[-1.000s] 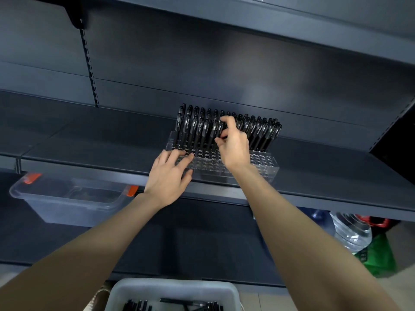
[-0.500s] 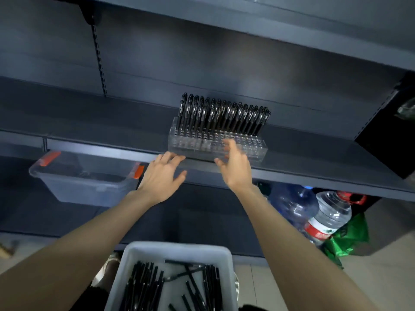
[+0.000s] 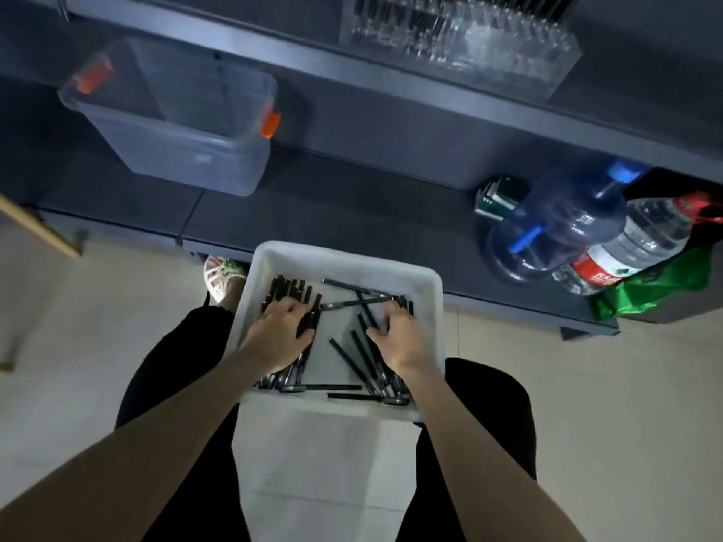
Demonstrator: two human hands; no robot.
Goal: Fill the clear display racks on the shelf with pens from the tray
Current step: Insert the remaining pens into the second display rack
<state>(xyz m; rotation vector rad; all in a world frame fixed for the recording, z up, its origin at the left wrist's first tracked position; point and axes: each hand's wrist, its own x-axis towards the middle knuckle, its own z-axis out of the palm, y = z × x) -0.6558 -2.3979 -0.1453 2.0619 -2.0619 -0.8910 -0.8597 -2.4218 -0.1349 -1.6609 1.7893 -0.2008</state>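
A white tray (image 3: 344, 255) rests on my lap and holds several black pens (image 3: 354, 359), bundled at its left and right sides and scattered loose in the middle. My left hand (image 3: 281, 332) lies on the left bundle with its fingers curled over the pens. My right hand (image 3: 397, 340) is down on the right bundle, fingers spread and thumb apart. The clear display rack (image 3: 461, 41) stands on the shelf at the top of the view, blurred, with pen barrels in its back rows.
A clear storage box (image 3: 176, 123) with orange clips sits on the lower shelf at the left. Two large water bottles (image 3: 555, 224) and a green bag (image 3: 657, 283) crowd the lower shelf's right end. My sandalled foot (image 3: 223, 275) is left of the tray.
Both hands left the rack on the shelf and dropped into the tray. The view tilted down from the shelf to my lap.
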